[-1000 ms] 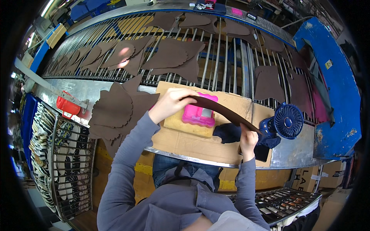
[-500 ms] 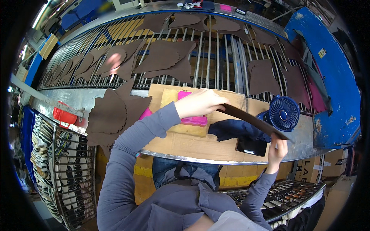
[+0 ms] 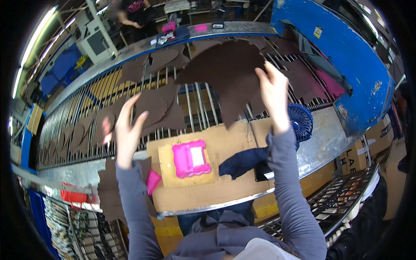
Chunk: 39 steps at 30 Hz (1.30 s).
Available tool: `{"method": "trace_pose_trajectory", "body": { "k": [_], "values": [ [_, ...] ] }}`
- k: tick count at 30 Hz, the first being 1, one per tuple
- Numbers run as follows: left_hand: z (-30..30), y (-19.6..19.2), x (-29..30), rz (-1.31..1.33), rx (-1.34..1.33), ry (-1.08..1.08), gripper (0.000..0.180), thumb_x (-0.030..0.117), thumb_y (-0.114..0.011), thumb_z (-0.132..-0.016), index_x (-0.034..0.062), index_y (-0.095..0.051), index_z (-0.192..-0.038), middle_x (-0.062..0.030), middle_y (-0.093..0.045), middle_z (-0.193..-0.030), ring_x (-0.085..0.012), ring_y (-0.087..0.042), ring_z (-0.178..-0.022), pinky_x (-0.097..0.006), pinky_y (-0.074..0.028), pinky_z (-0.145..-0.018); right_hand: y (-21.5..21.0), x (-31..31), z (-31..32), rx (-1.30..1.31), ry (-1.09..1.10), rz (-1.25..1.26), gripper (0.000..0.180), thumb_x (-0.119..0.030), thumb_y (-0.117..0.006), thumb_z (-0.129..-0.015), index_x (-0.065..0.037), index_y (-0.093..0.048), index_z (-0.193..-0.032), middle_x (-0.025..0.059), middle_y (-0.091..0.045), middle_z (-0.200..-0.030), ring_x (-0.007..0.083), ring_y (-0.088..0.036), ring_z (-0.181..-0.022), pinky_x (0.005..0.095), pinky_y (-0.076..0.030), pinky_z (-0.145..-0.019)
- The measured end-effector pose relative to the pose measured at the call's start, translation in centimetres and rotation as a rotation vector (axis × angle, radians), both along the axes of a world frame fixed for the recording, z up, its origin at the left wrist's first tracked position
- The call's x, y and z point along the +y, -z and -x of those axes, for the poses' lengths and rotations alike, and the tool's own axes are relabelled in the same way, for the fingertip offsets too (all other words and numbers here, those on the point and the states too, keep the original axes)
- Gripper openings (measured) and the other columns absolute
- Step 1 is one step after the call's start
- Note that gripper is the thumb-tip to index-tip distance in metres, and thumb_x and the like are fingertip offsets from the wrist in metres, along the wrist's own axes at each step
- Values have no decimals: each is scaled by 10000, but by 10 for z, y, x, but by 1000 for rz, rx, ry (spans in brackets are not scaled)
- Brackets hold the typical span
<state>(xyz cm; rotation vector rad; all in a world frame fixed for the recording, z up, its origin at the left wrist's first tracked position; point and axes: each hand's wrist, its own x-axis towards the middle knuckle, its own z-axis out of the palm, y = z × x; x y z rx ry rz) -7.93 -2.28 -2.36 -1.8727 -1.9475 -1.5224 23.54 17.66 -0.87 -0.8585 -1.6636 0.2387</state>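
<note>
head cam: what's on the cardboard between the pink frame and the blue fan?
In the head view, a dark navy cloth lies crumpled on the cardboard sheet between the pink frame and the blue fan; the right forearm's grey sleeve crosses over its right end.

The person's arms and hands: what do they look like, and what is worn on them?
Both arms wear long grey sleeves of soft knit cloth, creased at the elbows, ending at the wrists. The left hand and the right hand are bare: no gloves, and no rings, watch or markings that I can see.
</note>
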Motion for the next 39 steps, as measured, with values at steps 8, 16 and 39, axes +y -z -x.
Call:
{"method": "trace_pose_trajectory", "body": {
  "k": [8,16,39],
  "values": [
    [112,108,-162,140,-417,-470,404,73,-569,-940,-21,-487,-1324,-140,-547,-1295,-212,-534,-1180,-331,-405,-1022,157,175,77,1325,-369,755,453,-8,-389,-967,-67,-330,-1413,111,-549,-1122,295,-654,-902,440,-567,-765],
    [201,333,-339,569,-292,-857,618,219,-756,-811,-41,-495,-1307,-206,-502,-1311,-299,-485,-1217,-380,-383,-1035,260,261,70,1874,102,723,487,-85,-341,-990,-165,-274,-1466,229,-415,-1394,404,-599,-1039,466,-543,-826],
    [139,239,-291,824,-275,-1301,1095,528,-863,-532,49,-402,-1402,-200,-567,-1290,-351,-520,-1221,-433,-428,-1004,75,2,30,751,-751,852,479,-144,-573,-934,-70,-433,-1385,131,-486,-1370,218,-529,-1128,337,-387,-996]
  ]
}}
